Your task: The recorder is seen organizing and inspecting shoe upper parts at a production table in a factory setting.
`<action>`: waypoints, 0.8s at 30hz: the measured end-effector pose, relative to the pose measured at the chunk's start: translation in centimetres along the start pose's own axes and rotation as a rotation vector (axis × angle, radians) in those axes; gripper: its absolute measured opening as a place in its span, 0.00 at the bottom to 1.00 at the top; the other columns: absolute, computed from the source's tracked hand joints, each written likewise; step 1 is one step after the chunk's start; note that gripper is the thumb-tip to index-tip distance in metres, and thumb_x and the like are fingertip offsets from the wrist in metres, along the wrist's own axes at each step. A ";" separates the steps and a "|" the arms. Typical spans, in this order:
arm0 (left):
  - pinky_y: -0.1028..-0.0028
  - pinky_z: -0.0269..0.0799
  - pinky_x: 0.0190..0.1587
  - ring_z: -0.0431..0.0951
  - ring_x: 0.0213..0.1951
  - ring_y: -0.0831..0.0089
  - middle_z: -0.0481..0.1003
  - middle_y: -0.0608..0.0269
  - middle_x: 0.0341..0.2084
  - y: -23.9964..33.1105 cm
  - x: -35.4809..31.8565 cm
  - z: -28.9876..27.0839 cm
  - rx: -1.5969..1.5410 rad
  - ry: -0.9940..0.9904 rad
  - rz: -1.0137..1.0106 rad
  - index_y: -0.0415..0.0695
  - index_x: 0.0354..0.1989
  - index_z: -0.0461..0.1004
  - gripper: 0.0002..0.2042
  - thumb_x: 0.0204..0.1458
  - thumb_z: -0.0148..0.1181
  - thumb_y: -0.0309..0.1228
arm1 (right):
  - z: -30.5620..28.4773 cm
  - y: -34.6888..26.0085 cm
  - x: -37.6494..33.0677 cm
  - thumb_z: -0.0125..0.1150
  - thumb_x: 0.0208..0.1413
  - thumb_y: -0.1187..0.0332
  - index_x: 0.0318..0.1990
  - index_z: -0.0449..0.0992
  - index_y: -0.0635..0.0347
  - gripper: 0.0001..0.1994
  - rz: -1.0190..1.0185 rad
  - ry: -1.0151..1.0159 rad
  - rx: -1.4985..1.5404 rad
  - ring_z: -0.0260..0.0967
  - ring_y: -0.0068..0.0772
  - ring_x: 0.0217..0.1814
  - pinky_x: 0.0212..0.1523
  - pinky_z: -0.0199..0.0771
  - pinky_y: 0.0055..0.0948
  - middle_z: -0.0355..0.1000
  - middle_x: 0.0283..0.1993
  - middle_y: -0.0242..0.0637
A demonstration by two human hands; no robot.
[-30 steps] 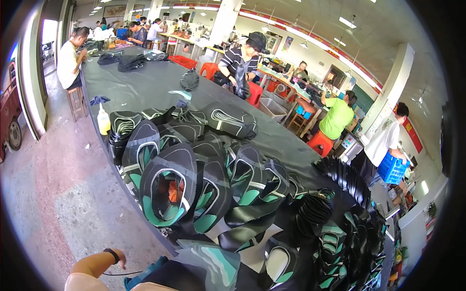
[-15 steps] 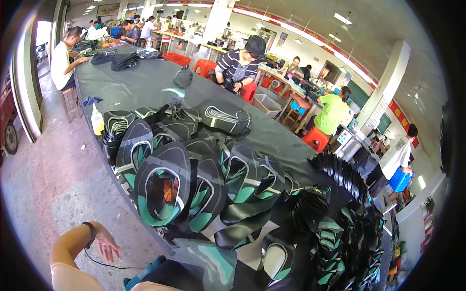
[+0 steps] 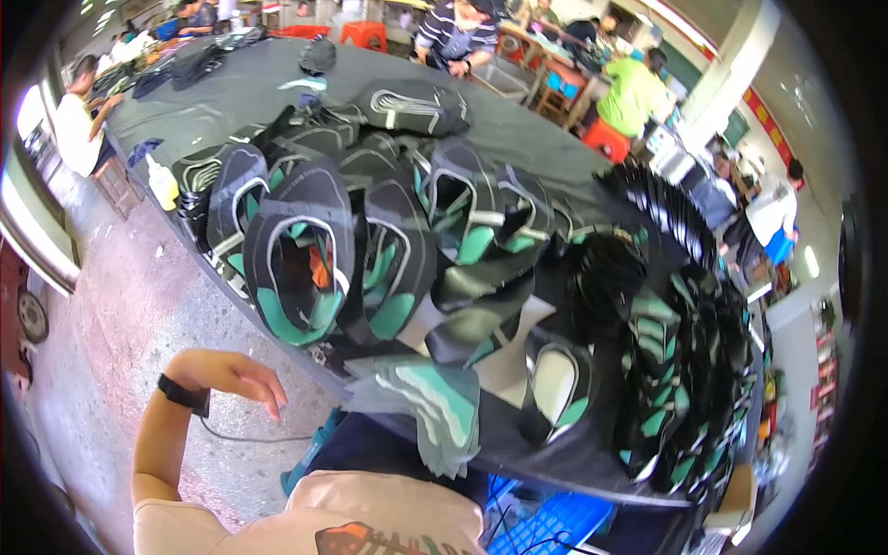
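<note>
My left hand [image 3: 233, 377] hangs beside the table's near left edge, over the floor. Its fingers are loosely bent downward, and nothing is in them. A black band circles the wrist, with a thin cable below it. My right hand is out of sight. Closest to the left hand on the table stands a black shoe upper [image 3: 268, 199] with teal trim and something orange inside. Several similar uppers crowd behind and beside it. At the near edge lie thin grey-and-teal sheets [image 3: 444, 398], partly overhanging. Right of them is an upper with a white rounded piece [image 3: 555, 384].
Dense rows of black and teal pieces [image 3: 661, 361] fill the table's right side. A bottle with yellowish contents [image 3: 162, 185] stands at the left edge. Below the near edge is a blue crate [image 3: 564, 523]. Co-workers sit around, one in a green shirt [image 3: 636, 92].
The view has tipped downward, so the table sits higher and my shirt and the blue crate show. My left hand appears higher and further right, its fingers still loose.
</note>
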State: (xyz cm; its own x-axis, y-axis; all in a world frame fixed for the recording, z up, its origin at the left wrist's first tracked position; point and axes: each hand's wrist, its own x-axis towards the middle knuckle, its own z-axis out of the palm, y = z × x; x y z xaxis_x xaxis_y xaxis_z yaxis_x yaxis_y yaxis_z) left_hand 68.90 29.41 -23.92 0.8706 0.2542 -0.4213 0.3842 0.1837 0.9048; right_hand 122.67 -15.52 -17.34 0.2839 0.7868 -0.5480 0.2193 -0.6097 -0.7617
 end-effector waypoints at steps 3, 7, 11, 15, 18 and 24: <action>0.65 0.66 0.63 0.77 0.57 0.63 0.80 0.49 0.50 4.5 -1.5 0.3 -0.075 0.074 0.091 0.33 0.60 0.71 0.22 0.65 0.59 0.37 | 2.0 -2.0 -0.8 0.60 0.64 0.63 0.51 0.79 0.64 0.15 0.007 -0.012 -0.072 0.75 0.31 0.36 0.40 0.72 0.27 0.79 0.39 0.38; 0.65 0.64 0.64 0.77 0.57 0.64 0.80 0.51 0.51 5.8 -1.1 1.4 -0.028 0.127 0.251 0.34 0.62 0.69 0.23 0.64 0.61 0.37 | 3.7 -4.7 0.2 0.62 0.64 0.64 0.54 0.78 0.63 0.16 -0.033 -0.023 -0.174 0.76 0.31 0.38 0.41 0.74 0.26 0.80 0.41 0.38; 0.65 0.67 0.62 0.77 0.56 0.68 0.81 0.55 0.50 5.2 1.9 3.4 0.187 0.149 0.181 0.39 0.61 0.72 0.20 0.64 0.60 0.36 | 3.8 -8.0 2.9 0.63 0.63 0.65 0.56 0.77 0.62 0.17 -0.089 -0.093 -0.311 0.78 0.31 0.40 0.43 0.75 0.25 0.80 0.43 0.38; 0.67 0.71 0.57 0.79 0.53 0.71 0.82 0.59 0.48 5.1 6.5 6.9 0.307 0.227 0.118 0.42 0.58 0.75 0.17 0.64 0.60 0.35 | 4.1 -9.9 5.7 0.64 0.63 0.65 0.59 0.75 0.60 0.19 -0.164 -0.211 -0.445 0.80 0.31 0.42 0.44 0.77 0.25 0.81 0.46 0.39; 0.71 0.76 0.50 0.82 0.45 0.72 0.84 0.62 0.43 4.1 8.8 11.0 0.211 0.494 0.199 0.42 0.53 0.78 0.12 0.63 0.61 0.30 | 4.6 -10.7 8.1 0.65 0.61 0.66 0.58 0.75 0.60 0.19 -0.201 -0.116 -0.686 0.81 0.36 0.43 0.41 0.77 0.26 0.81 0.44 0.41; 0.74 0.77 0.47 0.82 0.44 0.74 0.82 0.62 0.44 3.5 15.3 16.2 0.142 0.602 0.379 0.42 0.49 0.80 0.09 0.62 0.62 0.28 | 4.4 -12.8 13.4 0.60 0.64 0.70 0.51 0.80 0.61 0.11 -0.368 0.045 -0.503 0.81 0.45 0.45 0.45 0.78 0.34 0.81 0.46 0.46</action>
State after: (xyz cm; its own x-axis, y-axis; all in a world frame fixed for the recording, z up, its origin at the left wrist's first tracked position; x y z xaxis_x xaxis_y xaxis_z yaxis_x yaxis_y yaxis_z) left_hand 88.56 18.59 -26.16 0.6475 0.7620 -0.0011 0.1610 -0.1355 0.9776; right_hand 119.57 3.24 -16.43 0.1433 0.9556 -0.2573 0.7197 -0.2791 -0.6357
